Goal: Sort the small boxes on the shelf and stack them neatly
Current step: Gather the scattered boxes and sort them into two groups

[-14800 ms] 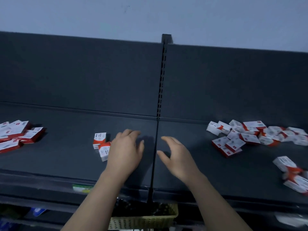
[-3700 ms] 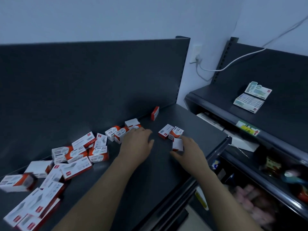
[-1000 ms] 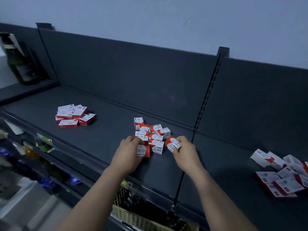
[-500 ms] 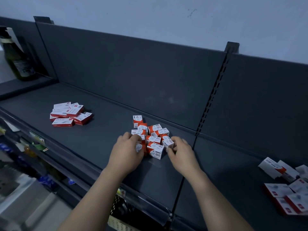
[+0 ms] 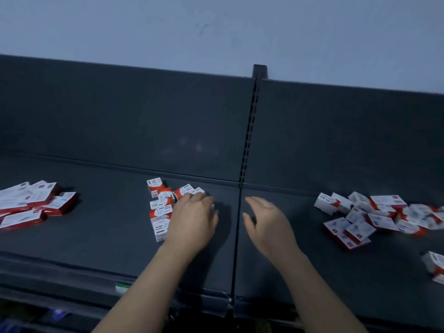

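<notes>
A cluster of small red-and-white boxes lies mid-shelf, just left of the upright seam. My left hand lies palm down over the cluster's right side, fingers resting on the boxes and hiding some of them. My right hand is a short way right of the cluster, over bare shelf past the seam, with its fingers loosely spread and nothing in it. The dark shelf carries everything.
A pile of flatter red-and-white boxes sits at far left. A scattered heap of mixed boxes lies to the right, with one more box at the right edge. A slotted upright post splits the back panel.
My right hand has come off the cluster and moved right across the seam. My left hand has slid over the cluster's right side. The view has swung to face the shelf squarely.
</notes>
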